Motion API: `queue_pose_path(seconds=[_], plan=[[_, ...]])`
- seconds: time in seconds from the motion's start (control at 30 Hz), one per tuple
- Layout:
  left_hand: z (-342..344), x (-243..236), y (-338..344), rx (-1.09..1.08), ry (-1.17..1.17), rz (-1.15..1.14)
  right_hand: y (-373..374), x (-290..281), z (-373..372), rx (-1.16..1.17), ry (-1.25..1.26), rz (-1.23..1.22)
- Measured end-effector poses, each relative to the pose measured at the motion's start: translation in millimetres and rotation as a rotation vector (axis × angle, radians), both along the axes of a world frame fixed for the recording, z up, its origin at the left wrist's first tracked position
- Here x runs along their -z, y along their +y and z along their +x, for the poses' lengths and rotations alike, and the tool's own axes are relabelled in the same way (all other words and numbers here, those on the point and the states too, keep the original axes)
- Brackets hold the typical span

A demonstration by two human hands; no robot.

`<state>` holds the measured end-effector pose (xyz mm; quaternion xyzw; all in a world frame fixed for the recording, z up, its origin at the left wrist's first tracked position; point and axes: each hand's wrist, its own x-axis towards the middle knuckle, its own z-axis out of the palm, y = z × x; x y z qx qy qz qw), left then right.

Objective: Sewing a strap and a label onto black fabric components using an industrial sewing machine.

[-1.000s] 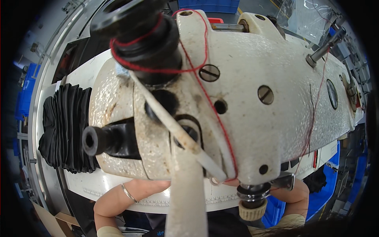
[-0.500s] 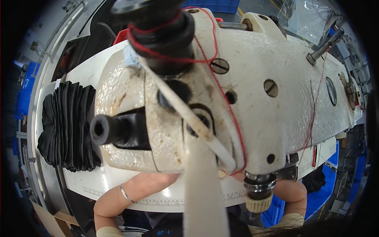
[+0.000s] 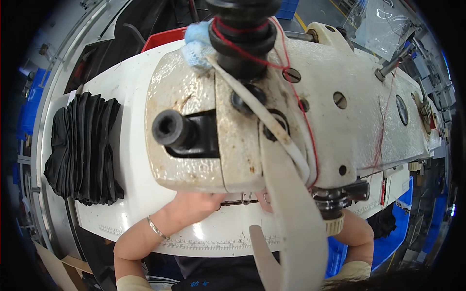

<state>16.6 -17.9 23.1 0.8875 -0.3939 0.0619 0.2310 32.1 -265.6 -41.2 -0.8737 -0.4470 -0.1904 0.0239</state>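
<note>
A white sewing machine (image 3: 189, 177) fills the middle and hides much of my hands. My left hand (image 3: 196, 207) rests on the white table beneath the machine's head, fingers curled in and partly hidden. Its fingertips meet the end of a narrow dark strip (image 3: 233, 203), too small to name. A bent metal wire piece (image 3: 246, 199) stands at that strip. Only a bit of my right hand (image 3: 264, 200) shows to the right of it, its fingers mostly covered by the machine. Red thread (image 3: 310, 138) runs down the machine's front, beside a pale strap (image 3: 267, 116).
A stack of folded black fabric pieces (image 3: 85, 150) lies on the table's left side. A ruler scale (image 3: 204, 248) runs along the near edge. Blue bins (image 3: 403, 237) stand low at the right, one with black fabric (image 3: 383, 222). A red tray (image 3: 165, 38) is behind.
The view has shifted, so the machine's head appears farther right and higher. More of my left hand, the dark strip and the wire piece now show beneath it.
</note>
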Motion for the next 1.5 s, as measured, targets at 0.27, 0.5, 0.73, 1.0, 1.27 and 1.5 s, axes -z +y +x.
queue_pose_path(seconds=[0.27, 0.5, 0.73, 1.0, 1.27, 1.5], plan=[[19, 6, -2, -0.075, -0.007, 0.119, 15, -22, -1, -0.149, -0.056, 0.334], [23, 4, -7, -0.083, -0.237, -0.021, 23, -38, 2, -0.101, 0.105, 0.453], [22, 2, -7, -0.105, -0.277, -0.015, 23, -41, 4, -0.086, 0.189, 0.546], [-68, -76, 17, 0.090, 0.148, -0.004, 34, -81, -21, 0.277, 2.104, 1.079], [-127, -61, -42, 0.381, -0.015, -0.340, 75, -79, -93, 0.081, 2.094, 1.204], [-138, -33, -10, 0.055, 0.290, -0.211, -146, -168, -237, 0.775, 1.001, 1.337]])
